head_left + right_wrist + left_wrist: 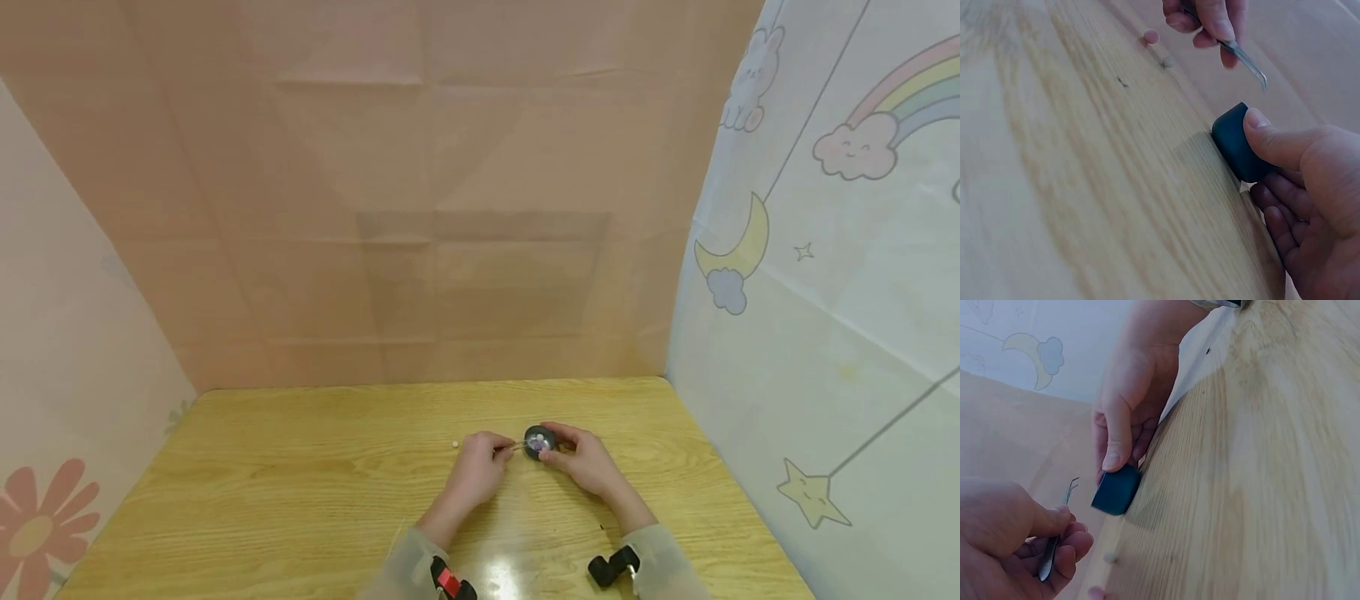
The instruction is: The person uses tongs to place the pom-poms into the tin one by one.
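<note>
My left hand pinches metal tweezers with bent tips between thumb and fingers. In the left wrist view the tips stand slightly apart, and I see nothing between them. My right hand holds a small dark round cup on the table, thumb on one side and fingers on the other. From above, some small white and purplish pieces show inside the cup. Both wrist views show only its dark teal outer wall, so its contents are hidden there. The tweezers point toward the cup's opening.
On the wooden table, a small whitish ball lies left of my left hand. The right wrist view shows a pink ball near a pale one. A dark speck lies near my right wrist. Printed sheets surround the table.
</note>
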The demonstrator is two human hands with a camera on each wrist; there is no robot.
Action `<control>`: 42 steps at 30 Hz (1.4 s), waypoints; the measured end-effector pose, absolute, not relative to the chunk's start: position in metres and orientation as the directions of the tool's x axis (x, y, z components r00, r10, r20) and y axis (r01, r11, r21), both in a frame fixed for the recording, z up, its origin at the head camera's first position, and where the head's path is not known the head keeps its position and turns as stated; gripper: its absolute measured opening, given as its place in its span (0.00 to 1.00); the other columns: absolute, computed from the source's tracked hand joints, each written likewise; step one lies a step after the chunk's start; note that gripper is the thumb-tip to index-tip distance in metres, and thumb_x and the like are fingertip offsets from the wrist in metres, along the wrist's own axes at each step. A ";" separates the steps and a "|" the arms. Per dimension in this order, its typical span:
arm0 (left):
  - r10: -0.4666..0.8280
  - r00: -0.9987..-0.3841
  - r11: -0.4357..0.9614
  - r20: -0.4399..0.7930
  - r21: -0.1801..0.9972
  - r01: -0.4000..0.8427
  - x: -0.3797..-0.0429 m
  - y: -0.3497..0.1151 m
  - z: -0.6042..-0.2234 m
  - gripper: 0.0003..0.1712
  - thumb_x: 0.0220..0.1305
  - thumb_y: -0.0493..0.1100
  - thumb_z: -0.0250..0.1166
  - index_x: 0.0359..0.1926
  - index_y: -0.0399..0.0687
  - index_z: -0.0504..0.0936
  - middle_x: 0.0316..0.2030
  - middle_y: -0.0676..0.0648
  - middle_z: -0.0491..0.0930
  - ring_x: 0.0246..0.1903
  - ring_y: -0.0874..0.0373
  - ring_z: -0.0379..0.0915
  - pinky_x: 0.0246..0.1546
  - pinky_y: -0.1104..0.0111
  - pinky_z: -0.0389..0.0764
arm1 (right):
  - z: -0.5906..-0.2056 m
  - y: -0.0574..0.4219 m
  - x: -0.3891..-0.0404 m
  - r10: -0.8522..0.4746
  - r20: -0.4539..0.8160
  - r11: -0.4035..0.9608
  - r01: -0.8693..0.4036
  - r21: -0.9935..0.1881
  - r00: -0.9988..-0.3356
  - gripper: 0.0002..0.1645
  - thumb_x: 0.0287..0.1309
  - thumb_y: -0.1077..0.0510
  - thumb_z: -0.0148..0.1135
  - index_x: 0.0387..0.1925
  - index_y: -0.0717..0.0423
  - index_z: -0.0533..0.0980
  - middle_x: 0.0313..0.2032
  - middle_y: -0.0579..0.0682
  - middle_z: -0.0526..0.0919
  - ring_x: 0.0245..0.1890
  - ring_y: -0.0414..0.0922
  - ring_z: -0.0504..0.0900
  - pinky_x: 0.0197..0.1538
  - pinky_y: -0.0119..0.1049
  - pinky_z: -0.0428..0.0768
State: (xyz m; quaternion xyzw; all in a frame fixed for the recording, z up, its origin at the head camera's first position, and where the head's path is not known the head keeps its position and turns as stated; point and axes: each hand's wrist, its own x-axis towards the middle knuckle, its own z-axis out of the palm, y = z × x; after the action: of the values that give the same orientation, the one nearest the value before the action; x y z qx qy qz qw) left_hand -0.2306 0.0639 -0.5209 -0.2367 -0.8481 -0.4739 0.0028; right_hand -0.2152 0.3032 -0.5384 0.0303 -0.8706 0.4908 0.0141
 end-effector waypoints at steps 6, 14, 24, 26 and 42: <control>0.388 -0.893 0.422 0.227 0.818 0.391 -0.231 0.036 -0.521 0.10 0.75 0.31 0.66 0.52 0.33 0.90 0.43 0.40 0.89 0.32 0.57 0.83 0.29 0.69 0.82 | -0.538 0.303 -0.214 -0.029 0.043 0.520 -0.052 -0.852 -0.999 0.33 0.66 0.53 0.77 0.70 0.51 0.79 0.61 0.53 0.85 0.60 0.51 0.83 0.64 0.55 0.79; 0.403 -0.890 0.433 0.215 0.812 0.392 -0.235 -0.003 -0.518 0.11 0.75 0.29 0.65 0.52 0.29 0.89 0.43 0.38 0.89 0.28 0.59 0.78 0.26 0.70 0.79 | -0.537 0.304 -0.215 -0.038 0.043 0.535 -0.057 -0.843 -0.998 0.34 0.67 0.53 0.77 0.71 0.52 0.78 0.61 0.53 0.85 0.61 0.52 0.83 0.65 0.56 0.78; 0.407 -0.866 0.533 0.291 0.694 0.484 -0.237 -0.043 -0.524 0.08 0.72 0.30 0.69 0.48 0.34 0.91 0.42 0.41 0.90 0.42 0.51 0.86 0.38 0.62 0.86 | -0.537 0.303 -0.215 -0.045 0.049 0.538 -0.066 -0.840 -0.998 0.34 0.67 0.53 0.77 0.71 0.52 0.78 0.62 0.54 0.85 0.62 0.53 0.83 0.66 0.55 0.78; 0.410 -0.866 0.553 0.287 0.676 0.486 -0.236 -0.048 -0.525 0.08 0.72 0.30 0.69 0.48 0.35 0.92 0.42 0.42 0.90 0.43 0.51 0.86 0.39 0.62 0.86 | -0.537 0.303 -0.215 -0.045 0.044 0.542 -0.061 -0.838 -0.998 0.34 0.67 0.53 0.76 0.72 0.52 0.78 0.62 0.54 0.85 0.62 0.53 0.82 0.66 0.55 0.78; 0.455 -0.864 0.546 0.214 0.700 0.460 -0.248 -0.065 -0.523 0.10 0.73 0.27 0.66 0.51 0.31 0.89 0.42 0.40 0.89 0.34 0.60 0.81 0.30 0.69 0.81 | -0.538 0.303 -0.214 -0.025 0.038 0.549 -0.046 -0.835 -0.999 0.34 0.66 0.52 0.77 0.71 0.50 0.79 0.61 0.52 0.85 0.60 0.52 0.83 0.63 0.52 0.80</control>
State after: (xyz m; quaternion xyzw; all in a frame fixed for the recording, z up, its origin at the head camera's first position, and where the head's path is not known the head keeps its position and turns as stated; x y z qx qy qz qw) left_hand -0.2485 -0.0650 -0.5226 -0.2604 -0.8792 -0.3990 0.0033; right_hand -0.2140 0.3026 -0.5381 0.0202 -0.8799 0.4747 0.0110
